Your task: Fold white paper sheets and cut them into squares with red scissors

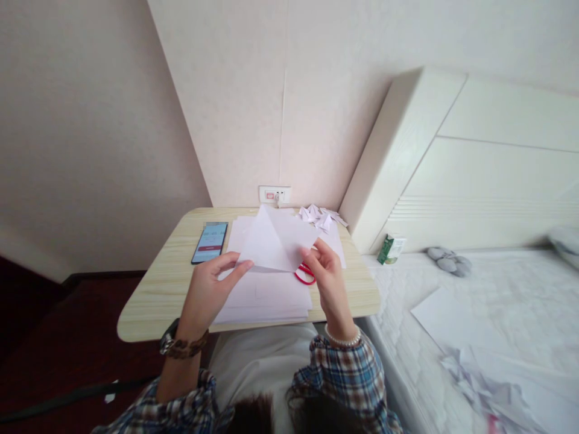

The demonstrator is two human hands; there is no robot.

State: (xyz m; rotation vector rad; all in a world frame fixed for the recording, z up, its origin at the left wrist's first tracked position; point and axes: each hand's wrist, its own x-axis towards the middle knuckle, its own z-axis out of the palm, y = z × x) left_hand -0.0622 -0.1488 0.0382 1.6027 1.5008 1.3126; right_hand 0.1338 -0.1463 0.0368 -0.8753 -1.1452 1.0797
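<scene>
Between both hands I hold a folded sheet of white paper, raised above the table, with a diagonal crease and a pointed top. My left hand pinches its left lower corner between thumb and fingers. At the right edge my right hand grips the sheet the same way. Beneath it lies a stack of white paper. Red-handled scissors rest by my right hand, their blades hidden under the held sheet.
A phone with a lit screen lies at the table's left. Folded paper pieces sit at the back right, near a wall socket. On the bed are a green-white box, a grey object and more paper.
</scene>
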